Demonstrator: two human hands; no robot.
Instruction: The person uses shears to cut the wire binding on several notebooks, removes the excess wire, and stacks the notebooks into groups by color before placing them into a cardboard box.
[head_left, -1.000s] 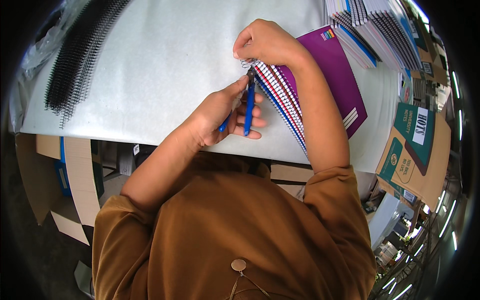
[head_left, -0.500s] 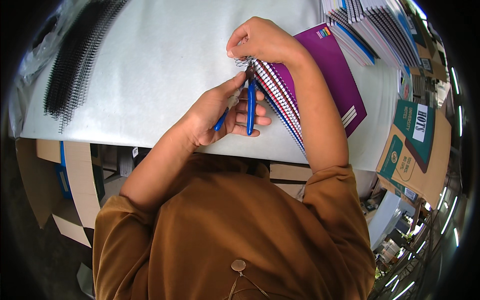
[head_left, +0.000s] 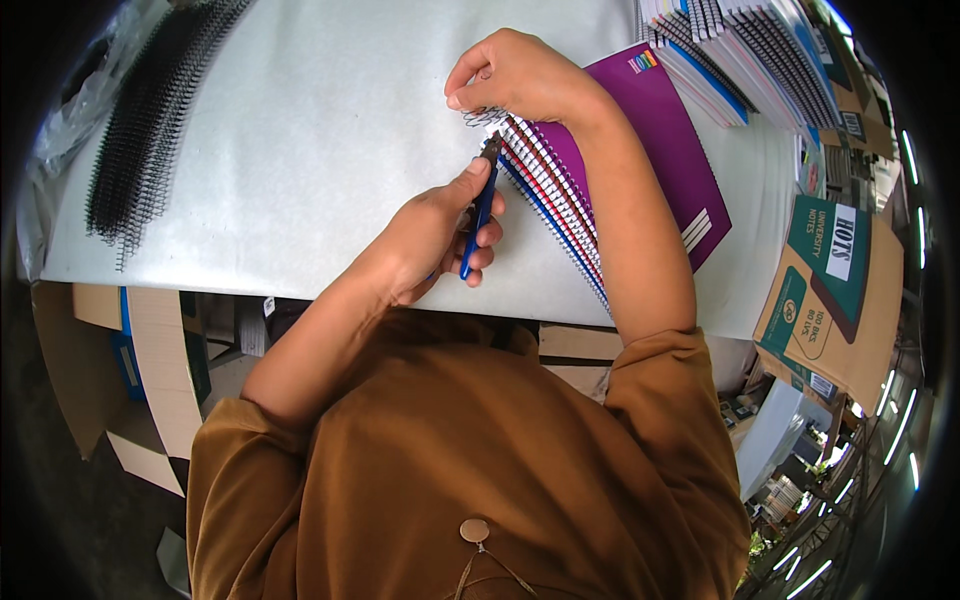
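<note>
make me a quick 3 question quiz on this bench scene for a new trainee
1. Which hand grips the blue-handled pliers?
2. True or false: the purple notebook lies to the right of the black coils.
3. Fill in: the right hand has its fingertips at thin ____ near the upper end of the spiral bindings.

Key
1. The left hand
2. True
3. wire loops
</note>
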